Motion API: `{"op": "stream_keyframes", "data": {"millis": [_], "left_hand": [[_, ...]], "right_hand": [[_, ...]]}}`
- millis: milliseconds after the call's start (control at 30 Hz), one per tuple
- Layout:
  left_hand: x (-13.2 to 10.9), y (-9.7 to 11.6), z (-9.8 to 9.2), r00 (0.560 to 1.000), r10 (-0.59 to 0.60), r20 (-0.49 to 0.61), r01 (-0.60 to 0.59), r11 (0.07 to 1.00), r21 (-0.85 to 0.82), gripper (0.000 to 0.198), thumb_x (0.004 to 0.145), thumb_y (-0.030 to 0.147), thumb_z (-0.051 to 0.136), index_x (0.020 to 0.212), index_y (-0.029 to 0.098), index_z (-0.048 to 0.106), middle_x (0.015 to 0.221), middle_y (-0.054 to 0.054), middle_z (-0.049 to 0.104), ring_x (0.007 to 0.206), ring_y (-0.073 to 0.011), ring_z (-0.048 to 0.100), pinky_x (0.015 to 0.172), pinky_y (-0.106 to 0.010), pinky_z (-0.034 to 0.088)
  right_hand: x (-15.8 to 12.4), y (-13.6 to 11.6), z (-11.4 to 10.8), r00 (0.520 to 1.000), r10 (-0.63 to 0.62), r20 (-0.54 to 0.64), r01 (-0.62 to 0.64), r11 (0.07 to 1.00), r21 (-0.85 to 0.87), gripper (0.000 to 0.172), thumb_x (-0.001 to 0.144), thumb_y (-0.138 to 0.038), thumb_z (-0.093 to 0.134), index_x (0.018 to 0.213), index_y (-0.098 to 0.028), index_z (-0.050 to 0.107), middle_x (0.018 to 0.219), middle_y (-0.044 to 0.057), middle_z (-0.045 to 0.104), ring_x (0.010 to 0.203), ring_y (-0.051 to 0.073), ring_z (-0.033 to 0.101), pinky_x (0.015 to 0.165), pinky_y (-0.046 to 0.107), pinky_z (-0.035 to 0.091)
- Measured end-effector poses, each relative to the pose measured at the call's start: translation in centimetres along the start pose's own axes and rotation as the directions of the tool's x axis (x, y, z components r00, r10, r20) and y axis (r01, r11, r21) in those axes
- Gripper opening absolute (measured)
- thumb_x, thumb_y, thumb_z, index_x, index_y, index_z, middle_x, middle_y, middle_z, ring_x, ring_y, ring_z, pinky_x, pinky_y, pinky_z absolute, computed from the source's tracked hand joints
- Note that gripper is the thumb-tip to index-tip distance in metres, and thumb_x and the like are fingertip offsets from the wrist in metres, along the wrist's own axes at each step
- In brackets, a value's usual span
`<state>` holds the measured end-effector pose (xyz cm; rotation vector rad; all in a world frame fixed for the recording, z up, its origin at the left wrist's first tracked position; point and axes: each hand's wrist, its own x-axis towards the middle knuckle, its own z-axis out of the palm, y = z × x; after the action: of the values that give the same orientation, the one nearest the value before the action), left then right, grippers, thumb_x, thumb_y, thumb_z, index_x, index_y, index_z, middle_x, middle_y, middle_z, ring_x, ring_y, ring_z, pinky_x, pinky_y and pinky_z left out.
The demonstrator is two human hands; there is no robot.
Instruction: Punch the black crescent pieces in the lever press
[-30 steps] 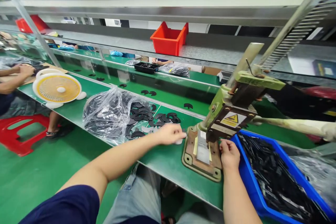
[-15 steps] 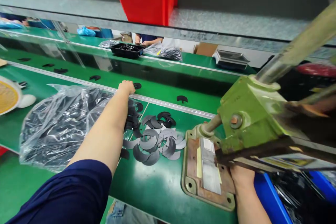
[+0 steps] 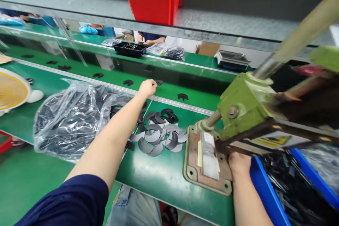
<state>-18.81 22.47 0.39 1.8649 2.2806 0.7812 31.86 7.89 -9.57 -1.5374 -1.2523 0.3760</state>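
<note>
1. Right hand point(image 3: 239, 162), beside the green lever press point(image 3: 239, 102): fingers hidden behind the press head point(image 3: 265, 139), so I cannot tell their spread or hold. If the head dropped, a finger straying beneath could be pinched.
2. Crescent pieces point(image 3: 172, 140) lie heaped left of the press; a brushing forearm might scatter them.
3. Left hand point(image 3: 148, 87), over the green belt point(image 3: 201, 95): fingers curled nearly closed, hold unclear.
4. Dark curved piece point(image 3: 159, 82) at its fingertips; a loose pinch could drop it. Long axis seemingly along the belt; pointing direction hidden.
</note>
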Motion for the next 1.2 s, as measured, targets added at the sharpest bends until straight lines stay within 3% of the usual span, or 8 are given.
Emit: {"op": "stream_keyframes", "data": {"millis": [200,333,433,533,700,967,1100,1200], "left_hand": [[-15.5,8.7,1.2,0.996,0.063,-0.061,-0.088,0.761,-0.643,0.016,0.095,0.028,0.066,0.103,0.017,0.074,0.096,-0.004,0.078,0.084,-0.0149,0.07,0.081,-0.026,0.056],[-27.5,12.0,3.2,0.988,0.147,-0.04,-0.112,0.52,-0.847,0.018,0.093,0.035,0.07,0.098,0.019,0.069,0.096,-0.005,0.076,0.086,-0.0162,0.072,0.084,-0.029,0.058],[-33.1,13.2,4.3,0.983,0.179,-0.03,-0.109,0.446,-0.889,0.021,0.094,0.039,0.071,0.092,0.019,0.066,0.096,-0.006,0.076,0.09,-0.018,0.073,0.088,-0.033,0.059],[-35.2,14.8,5.0,0.96,0.276,-0.038,-0.173,0.481,-0.859,0.02,0.095,0.039,0.069,0.089,0.021,0.065,0.097,-0.006,0.075,0.094,-0.0201,0.073,0.09,-0.035,0.059],[-36.3,18.6,5.4,0.879,0.459,-0.127,-0.366,0.482,-0.796,0.012,0.099,0.031,0.063,0.091,0.023,0.065,0.098,-0.005,0.073,0.096,-0.021,0.073,0.088,-0.036,0.059],[-39.7,23.1,7.8,0.573,0.769,-0.284,-0.679,0.251,-0.69,0.011,0.095,0.013,0.053,0.094,0.021,0.061,0.097,-0.009,0.068,0.093,-0.0223,0.064,0.083,-0.038,0.057],[-40.4,23.6,8.4,0.416,0.869,-0.267,-0.801,0.211,-0.561,0.015,0.095,0.022,0.059,0.108,0.019,0.066,0.123,-0.015,0.067,0.112,-0.0269,0.063,0.093,-0.043,0.055],[-40.2,23.7,8.7,0.298,0.914,-0.276,-0.893,0.166,-0.418,0.022,0.093,0.029,0.061,0.11,0.016,0.067,0.124,-0.016,0.066,0.114,-0.029,0.062,0.094,-0.046,0.054]], "right_hand": [[-0.6,-2.6,1.0,0.997,0.04,0.065,-0.048,0.989,0.14,0.045,0.074,-0.063,0.068,0.079,-0.018,0.065,0.061,0.003,0.061,0.061,0.017,0.054,0.063,0.032,0.045],[-2.1,-4.1,0.7,0.997,0.025,0.072,-0.04,0.977,0.21,0.048,0.078,-0.066,0.068,0.086,-0.019,0.064,0.072,0.001,0.064,0.069,0.015,0.055,0.07,0.03,0.046],[-4.2,-4.9,-0.7,1.0,0.014,0.011,-0.016,0.969,0.246,0.046,0.086,-0.064,0.063,0.091,-0.018,0.064,0.08,0.002,0.064,0.078,0.015,0.056,0.079,0.031,0.048],[-8.0,-5.9,-2.5,0.998,0.014,-0.066,0.006,0.955,0.297,0.044,0.093,-0.061,0.058,0.102,-0.019,0.064,0.091,0.004,0.066,0.084,0.016,0.058,0.085,0.033,0.05],[-15.5,-6.7,-5.6,1.0,-0.007,0.012,0.001,0.911,0.412,0.045,0.098,-0.061,0.051,0.116,-0.021,0.064,0.1,0.007,0.07,0.087,0.019,0.065,0.083,0.036,0.056],[-19.1,-5.2,-9.2,0.993,0.112,-0.03,-0.088,0.902,0.422,0.046,0.094,-0.055,0.063,0.125,-0.021,0.064,0.12,0.012,0.074,0.108,0.026,0.071,0.102,0.048,0.059],[-18.9,-3.8,-10.8,0.985,0.145,-0.094,-0.102,0.926,0.363,0.044,0.094,-0.054,0.064,0.121,-0.02,0.062,0.117,0.012,0.074,0.103,0.024,0.072,0.098,0.048,0.06],[-18.5,-3.0,-11.7,0.986,0.122,-0.117,-0.086,0.957,0.278,0.041,0.089,-0.053,0.071,0.111,-0.019,0.065,0.106,0.01,0.075,0.094,0.024,0.071,0.093,0.045,0.06]]}}
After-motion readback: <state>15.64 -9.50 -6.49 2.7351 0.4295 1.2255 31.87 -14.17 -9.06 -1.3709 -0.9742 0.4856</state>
